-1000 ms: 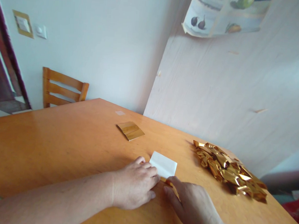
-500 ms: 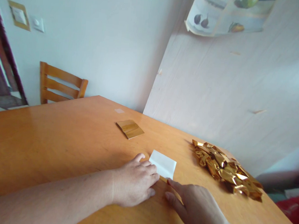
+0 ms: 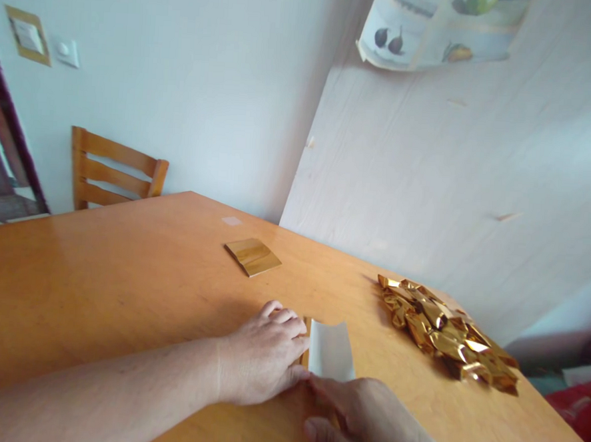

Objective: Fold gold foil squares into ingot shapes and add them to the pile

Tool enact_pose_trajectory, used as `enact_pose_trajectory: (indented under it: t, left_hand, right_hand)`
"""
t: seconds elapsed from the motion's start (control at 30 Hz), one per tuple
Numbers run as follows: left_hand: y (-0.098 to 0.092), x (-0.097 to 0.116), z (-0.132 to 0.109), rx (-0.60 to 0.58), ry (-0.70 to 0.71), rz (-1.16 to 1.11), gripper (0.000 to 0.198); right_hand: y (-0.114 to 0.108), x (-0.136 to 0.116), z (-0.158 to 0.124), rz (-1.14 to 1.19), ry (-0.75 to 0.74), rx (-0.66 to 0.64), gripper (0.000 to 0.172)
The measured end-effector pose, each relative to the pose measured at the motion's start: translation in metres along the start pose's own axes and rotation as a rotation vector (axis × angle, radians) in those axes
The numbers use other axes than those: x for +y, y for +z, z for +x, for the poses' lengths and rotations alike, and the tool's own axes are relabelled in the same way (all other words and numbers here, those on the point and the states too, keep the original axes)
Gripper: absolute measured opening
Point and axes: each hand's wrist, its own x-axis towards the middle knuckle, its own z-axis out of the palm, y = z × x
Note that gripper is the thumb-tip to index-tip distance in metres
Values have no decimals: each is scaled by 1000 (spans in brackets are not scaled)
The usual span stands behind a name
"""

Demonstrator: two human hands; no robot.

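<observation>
A small sheet of foil paper (image 3: 331,351) lies on the table, white side up, with a narrow gold-brown strip folded along its left edge. Its right part bows up slightly. My left hand (image 3: 267,356) rests on that left edge, fingers bent and close together, thumb near the lower corner. At the sheet's near edge is my right hand (image 3: 368,419); its index finger reaches the lower left corner beside my left thumb. The right thumb stands apart from the index finger, and its other fingers are hidden.
A flat stack of gold squares (image 3: 253,257) lies farther back on the wooden table (image 3: 122,270). Shiny folded gold foil pieces (image 3: 449,330) are heaped at the right. A wooden chair (image 3: 116,170) stands behind the table, against the wall.
The sheet has turned, and a gold strip now shows along its left edge. My right hand has moved left and nearer, to the lower corner. My left hand has shifted slightly left.
</observation>
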Motion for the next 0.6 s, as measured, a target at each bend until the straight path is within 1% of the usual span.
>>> enact_pose_trajectory:
  t: [0.13,0.17,0.23,0.3,0.37,0.43,0.5,0.6]
  left_hand:
    - [-1,0,2,-15,-11,-19,30]
    - [-2,0,3,-17,-13,-22,28]
    - [-2,-1,3,-24,-13,-32,25]
    - [-3,-3,3,-23,-1,-43,23]
    - [-2,-6,3,-10,25,-50,25]
    - [-2,-9,3,-1,54,-55,30]
    - [0,-12,3,-14,70,-62,36]
    - [2,-16,4,-52,70,-64,46]
  right_hand:
    - [-2,-2,-3,177,-39,-67,15]
    - [-4,-1,-3,225,-47,-59,16]
    - [-8,3,-2,311,-45,23,23]
    - [-13,11,2,364,6,184,34]
    - [-17,22,8,344,71,352,38]
    - [-17,31,14,260,94,451,36]
    - [-13,38,19,199,66,468,32]
    - [-7,40,24,137,-8,418,26]
